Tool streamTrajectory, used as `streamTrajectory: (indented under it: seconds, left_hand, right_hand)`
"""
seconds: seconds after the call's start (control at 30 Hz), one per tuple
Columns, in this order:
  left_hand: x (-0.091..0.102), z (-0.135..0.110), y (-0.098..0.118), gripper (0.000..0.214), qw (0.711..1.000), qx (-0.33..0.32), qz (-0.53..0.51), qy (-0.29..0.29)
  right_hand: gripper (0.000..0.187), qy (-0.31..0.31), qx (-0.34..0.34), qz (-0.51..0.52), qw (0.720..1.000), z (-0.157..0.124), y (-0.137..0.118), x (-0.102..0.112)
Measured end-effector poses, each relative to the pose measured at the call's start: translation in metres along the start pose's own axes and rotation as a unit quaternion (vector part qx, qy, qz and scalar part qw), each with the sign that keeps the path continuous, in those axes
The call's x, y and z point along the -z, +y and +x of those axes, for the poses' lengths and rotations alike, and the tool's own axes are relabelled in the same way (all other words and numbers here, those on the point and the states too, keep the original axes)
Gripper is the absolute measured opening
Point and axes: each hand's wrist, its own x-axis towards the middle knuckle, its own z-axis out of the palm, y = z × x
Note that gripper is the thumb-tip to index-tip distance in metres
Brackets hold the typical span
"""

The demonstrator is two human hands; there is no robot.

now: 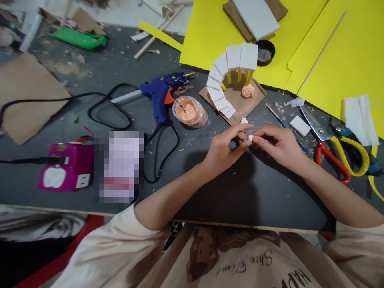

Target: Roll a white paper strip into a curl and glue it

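Both my hands meet over the grey table, just in front of a small curved staircase model (221, 66) made of white steps on yellow posts. Between my right hand's (280, 146) thumb and forefinger sits a small white piece (251, 137), its material too small to make out. My left hand (225, 146) has its fingers curled around the same piece, thumb tip touching it. Another small white bit (244, 120) shows just beyond my left fingertips. The model stands on a cardboard base (259, 91) with a peach-coloured spiral (248, 91) under its top step.
Left of the model stand an open tub of peach paste (195, 116) and a blue glue gun (159, 94) with a looping cord. Scissors (322, 134), a paintbrush (277, 115) and a white tile (300, 125) lie right. Yellow sheets (339, 52) cover the back; a magenta box (70, 166) sits left.
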Motion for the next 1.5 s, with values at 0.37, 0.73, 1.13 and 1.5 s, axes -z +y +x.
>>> streamTrajectory:
  seconds: [0.37,0.73,1.13,1.5]
  left_hand:
    - [-0.001,0.005,-0.001,0.010,0.983,0.149,-0.098,0.047]
    - [0.001,0.007,0.003,0.018,0.938,0.258,-0.226,0.040]
    - [0.002,0.008,0.000,0.028,0.935,0.255,-0.240,0.047]
    - [-0.002,0.005,-0.004,0.017,0.976,0.177,-0.117,0.044]
  right_hand:
    - [0.018,-0.005,-0.042,0.027,0.999,0.003,0.002,0.005]
    - [0.021,0.030,0.228,-0.260,0.938,-0.001,0.014,0.004]
    - [0.019,0.081,0.339,-0.449,0.823,-0.001,0.017,0.000]
    - [0.022,0.045,0.211,-0.350,0.912,-0.002,0.012,0.000]
